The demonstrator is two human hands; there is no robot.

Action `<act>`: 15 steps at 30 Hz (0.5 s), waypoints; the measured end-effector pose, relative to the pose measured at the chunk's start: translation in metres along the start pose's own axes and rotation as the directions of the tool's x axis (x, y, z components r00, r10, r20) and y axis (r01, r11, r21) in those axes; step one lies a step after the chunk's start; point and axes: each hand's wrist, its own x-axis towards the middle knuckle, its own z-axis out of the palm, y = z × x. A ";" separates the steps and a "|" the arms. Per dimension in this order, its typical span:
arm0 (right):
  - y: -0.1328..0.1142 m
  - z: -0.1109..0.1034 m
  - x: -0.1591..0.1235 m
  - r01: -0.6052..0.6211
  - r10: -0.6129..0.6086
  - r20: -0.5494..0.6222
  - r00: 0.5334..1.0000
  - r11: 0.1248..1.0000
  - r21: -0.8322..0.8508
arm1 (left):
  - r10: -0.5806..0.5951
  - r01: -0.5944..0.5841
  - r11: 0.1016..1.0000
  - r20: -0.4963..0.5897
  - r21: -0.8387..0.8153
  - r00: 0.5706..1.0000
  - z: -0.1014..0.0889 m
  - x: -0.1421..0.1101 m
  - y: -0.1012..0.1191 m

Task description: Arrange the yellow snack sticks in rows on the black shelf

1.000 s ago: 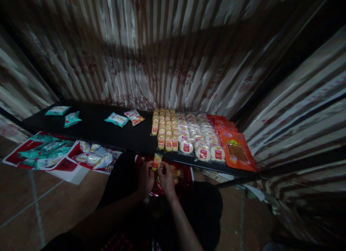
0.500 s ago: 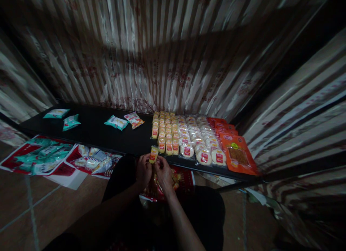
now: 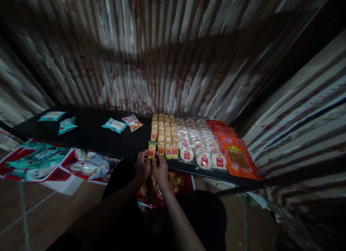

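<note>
Between my left hand (image 3: 142, 168) and my right hand (image 3: 160, 169) is a small yellow wrapped snack cake (image 3: 151, 150) with a red label. Both hands have their fingers closed on its lower end, at the front edge of the black shelf (image 3: 113, 144). Just beyond it, a short column of the same snack cakes (image 3: 154, 133) lies on the shelf. To its right are more columns of these yellow cakes (image 3: 168, 150), overlapping front to back. Rows of round white crackers (image 3: 186, 154) in clear wrappers continue rightward.
Orange packets (image 3: 238, 157) lie overlapped at the shelf's right end. Teal packets (image 3: 115, 125) and a white-orange packet (image 3: 132, 122) lie on the left. Below the shelf are an opened bag of teal packets (image 3: 40, 159), a bag of white packets (image 3: 90, 166) and a red bag (image 3: 183, 188) on my lap.
Both hands have moved slightly forward and left with the snack cake. It has gone from above the shelf's front edge to the near end of the leftmost yellow column. The view has shifted slightly.
</note>
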 end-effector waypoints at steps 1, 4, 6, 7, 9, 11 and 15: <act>0.001 0.002 0.001 -0.004 0.004 -0.002 1.000 1.000 0.000 | 0.000 0.000 1.000 -0.006 0.006 1.000 0.000 0.002 0.000; 0.004 0.008 0.003 -0.020 0.020 -0.013 1.000 1.000 0.006 | 0.008 -0.007 1.000 -0.020 0.027 1.000 0.001 0.006 0.002; 0.007 0.010 0.004 -0.024 0.024 -0.011 1.000 1.000 0.009 | 0.008 -0.008 1.000 -0.018 0.023 1.000 0.002 0.008 0.002; 0.008 0.012 0.004 -0.025 0.025 -0.010 1.000 1.000 0.008 | 0.008 -0.008 1.000 -0.019 0.015 1.000 0.003 0.009 0.002; 0.009 0.013 0.005 -0.023 0.023 -0.005 1.000 1.000 0.009 | 0.007 -0.007 1.000 -0.023 0.000 1.000 0.004 0.011 0.001; 0.011 0.015 0.005 -0.020 0.020 -0.008 1.000 1.000 0.010 | 0.008 -0.008 1.000 -0.027 -0.008 1.000 0.006 0.013 0.000; 0.013 0.019 0.008 -0.025 0.025 -0.017 1.000 1.000 0.007 | 0.006 -0.006 1.000 -0.021 -0.006 1.000 0.008 0.018 -0.002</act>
